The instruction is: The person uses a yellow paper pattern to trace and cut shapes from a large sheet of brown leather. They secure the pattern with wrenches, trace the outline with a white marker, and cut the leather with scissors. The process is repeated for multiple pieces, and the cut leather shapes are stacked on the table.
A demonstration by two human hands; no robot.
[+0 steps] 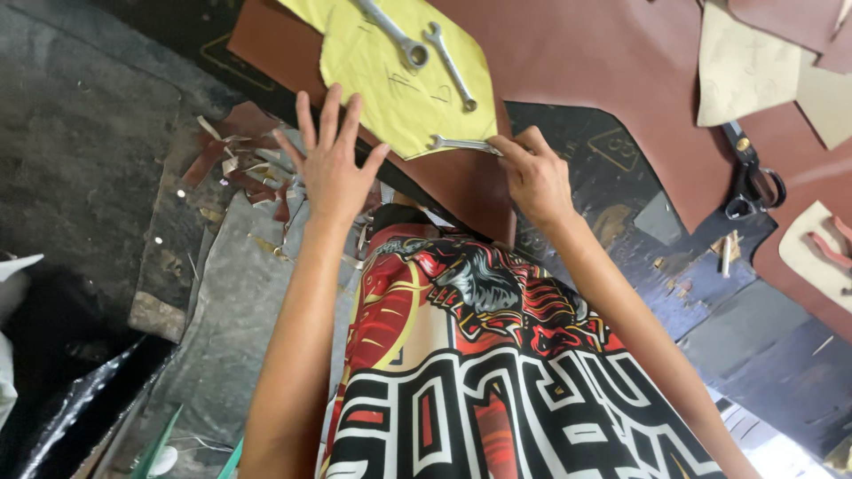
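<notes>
A yellow paper pattern (390,80) lies on a sheet of brown leather (586,71). Two metal wrenches (448,62) rest on top of the pattern. A third wrench (457,144) lies at the pattern's lower edge, and my right hand (537,177) pinches its end. My left hand (330,164) is spread flat, its fingertips touching the pattern's left edge and the leather beside it.
Black scissors (753,182) lie on the leather at the right. Beige pattern pieces (745,66) sit at the upper right, another (812,257) at the right edge. Leather scraps (235,160) are piled left of my left hand. Dark mats cover the floor.
</notes>
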